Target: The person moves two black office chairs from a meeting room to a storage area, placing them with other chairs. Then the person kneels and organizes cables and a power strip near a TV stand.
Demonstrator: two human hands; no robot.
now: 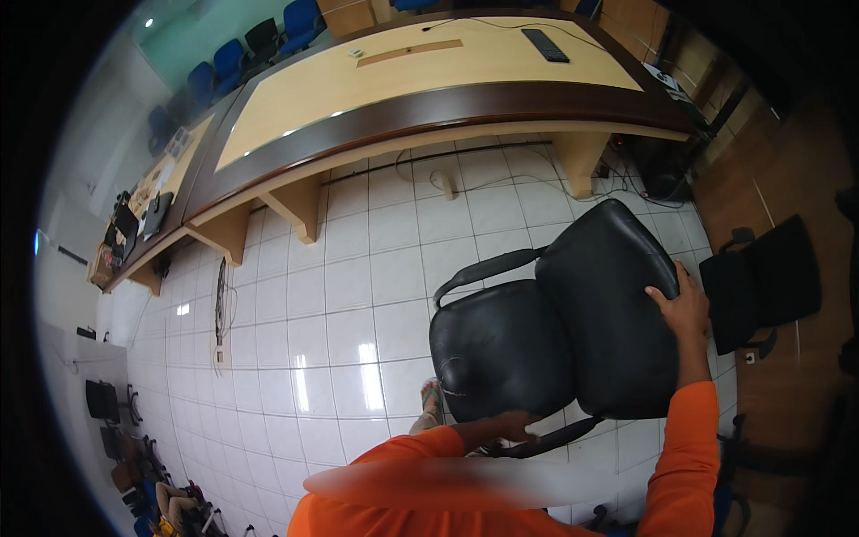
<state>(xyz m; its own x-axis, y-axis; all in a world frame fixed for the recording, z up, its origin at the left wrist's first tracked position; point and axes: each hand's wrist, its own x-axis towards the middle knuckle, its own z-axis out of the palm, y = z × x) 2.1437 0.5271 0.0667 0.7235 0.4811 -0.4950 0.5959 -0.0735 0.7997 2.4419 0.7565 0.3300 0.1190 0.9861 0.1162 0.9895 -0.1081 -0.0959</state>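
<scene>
Black chair (537,336): forward-reaching right hand (685,306) clasps its backrest (610,304); left hand (512,428) points rightward, grip unclear.

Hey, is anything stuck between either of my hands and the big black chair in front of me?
Nothing visible. Your right hand is on the edge of the big black chair's backrest. Your left hand is by the near armrest; whether it touches isn't clear.
</scene>
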